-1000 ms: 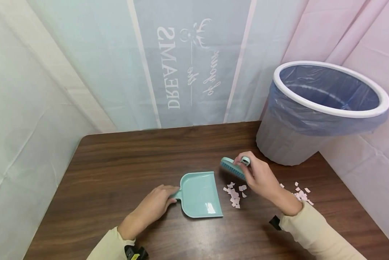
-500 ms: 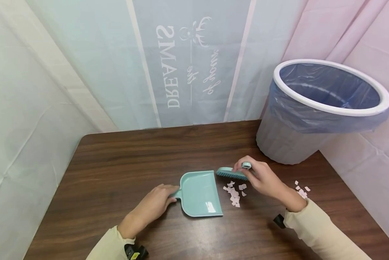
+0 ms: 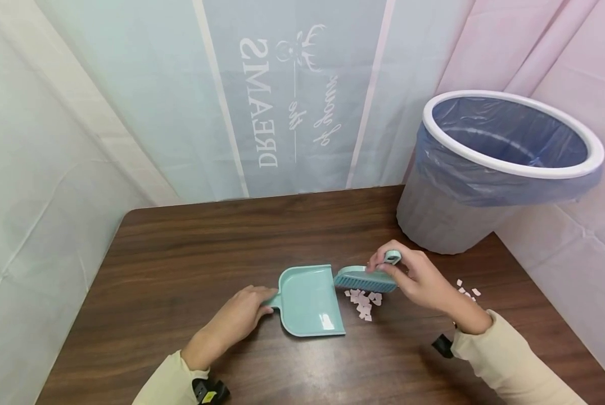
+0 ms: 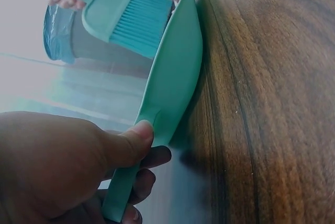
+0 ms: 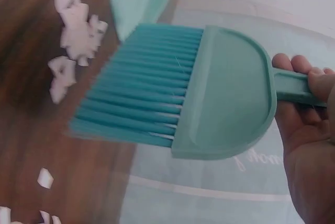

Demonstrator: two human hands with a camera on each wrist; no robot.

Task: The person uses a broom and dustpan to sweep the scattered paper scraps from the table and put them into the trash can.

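Note:
A mint-green dustpan (image 3: 310, 301) lies on the table, its wide edge facing right. My left hand (image 3: 242, 312) grips its handle, thumb on top and fingers curled beneath in the left wrist view. In my right hand (image 3: 416, 281) is a small hand brush (image 3: 365, 278) with teal bristles (image 5: 141, 82), held by its handle. The bristles hang just right of the dustpan's edge, beside a heap of white paper scraps (image 3: 364, 306). More paper scraps (image 3: 468, 291) lie farther right, partly hidden behind the right wrist.
A grey bin (image 3: 441, 219) with a white rim and a blue liner stands at the back right. A pale curtain printed with lettering (image 3: 259, 101) rises behind the dark wooden table (image 3: 206, 242). White sheeting borders both sides.
The brush has come down and turned so its bristles are beside the dustpan's edge and the heap. Some scraps have shifted slightly toward the pan. The left hand and dustpan stay put.

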